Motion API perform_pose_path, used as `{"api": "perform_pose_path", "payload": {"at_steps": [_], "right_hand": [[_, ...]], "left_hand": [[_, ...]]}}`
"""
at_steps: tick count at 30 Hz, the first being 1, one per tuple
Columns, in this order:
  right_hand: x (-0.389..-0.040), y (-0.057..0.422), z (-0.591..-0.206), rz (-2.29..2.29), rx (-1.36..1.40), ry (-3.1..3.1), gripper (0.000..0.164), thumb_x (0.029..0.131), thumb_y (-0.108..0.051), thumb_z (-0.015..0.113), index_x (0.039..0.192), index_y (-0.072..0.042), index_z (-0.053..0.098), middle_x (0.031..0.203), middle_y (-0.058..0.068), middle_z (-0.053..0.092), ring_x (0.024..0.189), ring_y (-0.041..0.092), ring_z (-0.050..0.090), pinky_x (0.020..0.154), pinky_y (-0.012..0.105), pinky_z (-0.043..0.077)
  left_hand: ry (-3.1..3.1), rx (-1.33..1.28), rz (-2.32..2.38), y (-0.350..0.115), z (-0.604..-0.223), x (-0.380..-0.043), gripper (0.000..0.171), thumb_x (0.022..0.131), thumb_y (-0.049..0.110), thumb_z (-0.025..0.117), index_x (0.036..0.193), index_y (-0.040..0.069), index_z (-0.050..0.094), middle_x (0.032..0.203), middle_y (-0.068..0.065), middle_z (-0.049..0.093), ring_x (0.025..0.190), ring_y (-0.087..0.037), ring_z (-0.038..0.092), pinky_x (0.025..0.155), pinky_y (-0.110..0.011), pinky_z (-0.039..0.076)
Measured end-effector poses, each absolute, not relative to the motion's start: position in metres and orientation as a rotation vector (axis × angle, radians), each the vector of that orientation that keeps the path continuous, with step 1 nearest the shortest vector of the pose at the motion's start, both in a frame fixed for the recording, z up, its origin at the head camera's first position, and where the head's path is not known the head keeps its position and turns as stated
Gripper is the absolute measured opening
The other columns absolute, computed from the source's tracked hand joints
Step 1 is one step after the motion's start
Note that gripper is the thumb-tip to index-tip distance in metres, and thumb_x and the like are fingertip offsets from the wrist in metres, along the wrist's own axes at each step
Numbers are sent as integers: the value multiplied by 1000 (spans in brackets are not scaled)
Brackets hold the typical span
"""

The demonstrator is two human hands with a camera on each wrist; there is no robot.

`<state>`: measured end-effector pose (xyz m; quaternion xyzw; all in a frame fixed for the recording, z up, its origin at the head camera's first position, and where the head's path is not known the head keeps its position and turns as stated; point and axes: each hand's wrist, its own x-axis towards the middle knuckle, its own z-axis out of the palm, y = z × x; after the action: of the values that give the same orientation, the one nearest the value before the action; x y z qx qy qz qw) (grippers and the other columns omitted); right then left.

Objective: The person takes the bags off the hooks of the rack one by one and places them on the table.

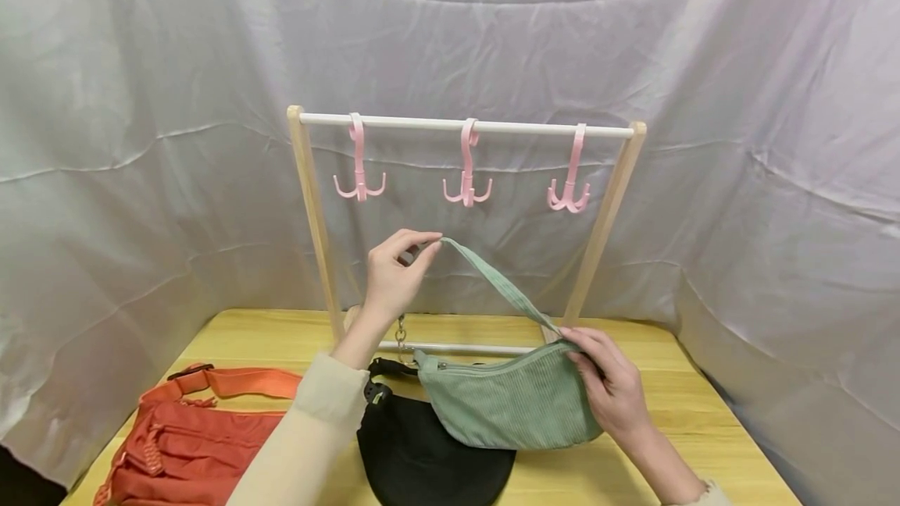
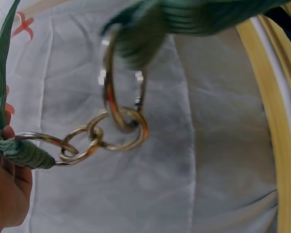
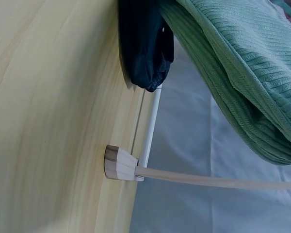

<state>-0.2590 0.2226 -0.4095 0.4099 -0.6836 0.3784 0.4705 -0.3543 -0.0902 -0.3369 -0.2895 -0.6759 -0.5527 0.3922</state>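
Observation:
A green corduroy shoulder bag is held up, overlapping a black bag on the table. My left hand pinches its green strap between thumb and fingertips and draws it upward. At the bag's right end my right hand grips the body near the strap's base. Gold chain links join strap and bag in the left wrist view. The bag's ribbed underside fills the upper right of the right wrist view, where most of that hand is hidden.
Behind the hands stands a rack with a white rail and wooden posts. Three pink hooks hang from it: left, middle and right. A red-orange bag lies at the table's left.

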Motion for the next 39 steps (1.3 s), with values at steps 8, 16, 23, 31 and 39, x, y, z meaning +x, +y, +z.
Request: {"api": "perform_pose_path", "payload": {"at_steps": [8, 16, 23, 31, 39], "right_hand": [[-249, 216, -400, 993, 981, -1661, 30, 105, -12, 59, 112, 16, 69, 105, 23, 69, 110, 7, 66, 94, 14, 50], [-245, 214, -397, 1035, 958, -1642, 27, 103, -7, 62, 112, 18, 68, 106, 23, 70, 110, 8, 67, 95, 16, 51], [-245, 215, -399, 1062, 907, -1628, 27, 102, -7, 64, 110, 18, 68, 106, 20, 71, 110, 7, 66, 95, 16, 51], [-246, 217, -401, 1071, 864, -1623, 25, 100, -6, 66, 110, 18, 68, 106, 18, 72, 109, 7, 66, 94, 16, 51], [-243, 215, -397, 1068, 831, -1604, 25, 100, -4, 66, 109, 19, 68, 104, 19, 72, 108, 6, 67, 94, 17, 51]], "left_hand": [[-1812, -679, -1446, -93, -353, -358, 12, 94, 11, 79, 105, 10, 83, 99, -4, 76, 79, -14, 66, 63, -24, 53], [-1914, -626, -1529, -94, -364, -357, 14, 95, 13, 78, 108, 10, 82, 101, -5, 77, 82, -20, 71, 75, -27, 59], [-2020, -615, -1603, -93, -372, -351, 15, 97, 12, 75, 112, 9, 80, 99, -6, 77, 85, -20, 74, 82, -33, 61], [-2077, -628, -1655, -92, -381, -348, 19, 98, 11, 74, 116, 6, 78, 103, -8, 77, 91, -20, 72, 83, -33, 60], [-2106, -660, -1708, -92, -390, -344, 21, 99, 12, 73, 119, 7, 77, 108, -10, 76, 95, -19, 70, 83, -28, 59]]}}
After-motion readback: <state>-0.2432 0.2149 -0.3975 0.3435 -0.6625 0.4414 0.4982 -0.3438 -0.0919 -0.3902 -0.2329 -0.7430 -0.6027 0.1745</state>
